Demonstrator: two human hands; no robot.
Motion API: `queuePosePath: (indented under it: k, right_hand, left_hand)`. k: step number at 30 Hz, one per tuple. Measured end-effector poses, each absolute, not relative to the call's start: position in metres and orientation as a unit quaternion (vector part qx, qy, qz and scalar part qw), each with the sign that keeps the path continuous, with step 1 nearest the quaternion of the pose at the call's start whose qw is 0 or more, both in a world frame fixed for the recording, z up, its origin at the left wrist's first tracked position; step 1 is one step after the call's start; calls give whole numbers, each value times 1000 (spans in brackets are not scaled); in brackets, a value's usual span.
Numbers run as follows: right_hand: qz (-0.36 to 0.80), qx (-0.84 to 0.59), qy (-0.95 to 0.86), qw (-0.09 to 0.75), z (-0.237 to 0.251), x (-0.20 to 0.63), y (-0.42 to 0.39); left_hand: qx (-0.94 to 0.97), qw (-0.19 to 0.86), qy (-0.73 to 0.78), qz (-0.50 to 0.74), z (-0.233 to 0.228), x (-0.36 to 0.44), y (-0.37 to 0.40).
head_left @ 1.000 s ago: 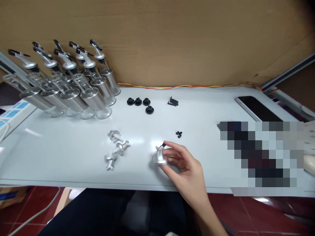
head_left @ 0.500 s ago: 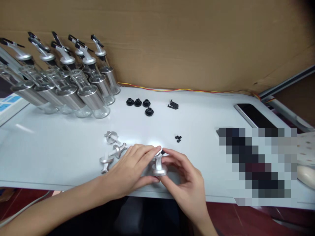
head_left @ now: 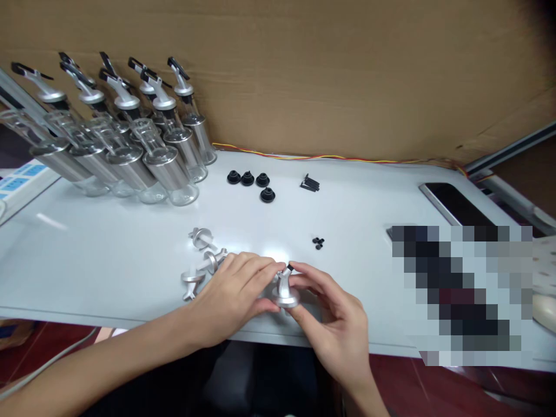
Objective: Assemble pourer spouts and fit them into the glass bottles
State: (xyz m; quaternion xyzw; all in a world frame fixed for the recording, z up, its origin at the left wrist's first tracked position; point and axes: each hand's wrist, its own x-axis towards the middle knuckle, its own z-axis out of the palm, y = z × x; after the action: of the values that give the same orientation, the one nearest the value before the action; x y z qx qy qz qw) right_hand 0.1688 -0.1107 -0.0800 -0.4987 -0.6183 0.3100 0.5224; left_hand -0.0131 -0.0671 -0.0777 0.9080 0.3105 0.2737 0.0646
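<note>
Both my hands hold one silver metal spout cap point(head_left: 285, 294) near the front edge of the white table point(head_left: 108, 255). My left hand point(head_left: 237, 289) grips its left side with the fingers over the top. My right hand point(head_left: 332, 315) pinches the cap from the right, its fingertips at a small black piece point(head_left: 289, 267) on the spout's tip. Three more silver spout caps point(head_left: 202, 260) lie just left of my left hand.
Several glass and steel dispenser bottles point(head_left: 143, 150) with black-lever spouts stand at the back left. Black rubber stoppers point(head_left: 254, 182), a black clip pile point(head_left: 310, 184) and tiny black pieces point(head_left: 318, 242) lie mid-table. A phone point(head_left: 452, 202) lies at the right, cardboard point(head_left: 347, 75) behind.
My left hand came in from the left and closed on the silver cap that my right hand was holding alone. Both hands have stayed on it since.
</note>
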Motion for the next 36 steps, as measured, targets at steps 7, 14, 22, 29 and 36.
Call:
queuePosePath:
  k: [7,14,22,29,36]
  right_hand:
    - [331,-505,-604,520,-79,167,-110]
    - [321,-483,-623,525,-83,166,-112]
    - [327,-430,-652,532,-81,168,-113]
    - [319,-412,-666,533,-76,168,-110]
    - [319,-426,-659,531,-78,168,-110]
  left_hand:
    - [920,23,289,264,-75,-15,-65]
    - [910,12,292,296,-77,-15,-65]
    - [892,50,308,327,-81,-19,-67]
    - [888,61,314,330,-82,-19,-67]
    - [879,82,321,343,-80,-18,-65]
